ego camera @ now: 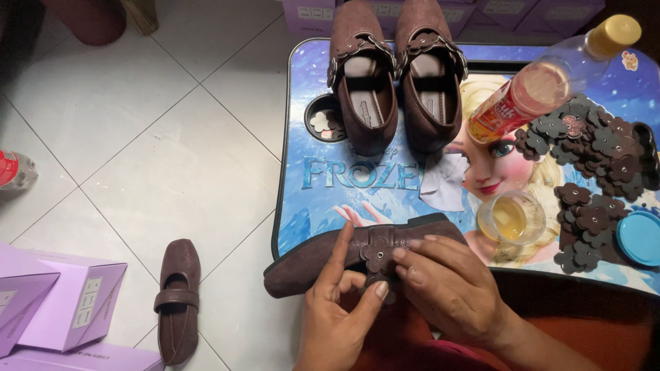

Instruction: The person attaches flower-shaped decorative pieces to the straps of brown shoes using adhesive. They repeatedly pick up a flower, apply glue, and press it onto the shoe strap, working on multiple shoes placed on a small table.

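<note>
Two shoes stand flowered – a third shoe is pinched by left hand and right hand, fingers pressed on its flower; one plain shoe is left on the floor

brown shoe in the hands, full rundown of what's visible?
The brown shoe is a flat strap shoe, suede-like, with a dark sole edge. It lies on its side across the person's lap at the near edge of the small table, toe pointing left. A brown flower piece sits on its strap. The left hand and right hand both pinch at that flower.
</note>
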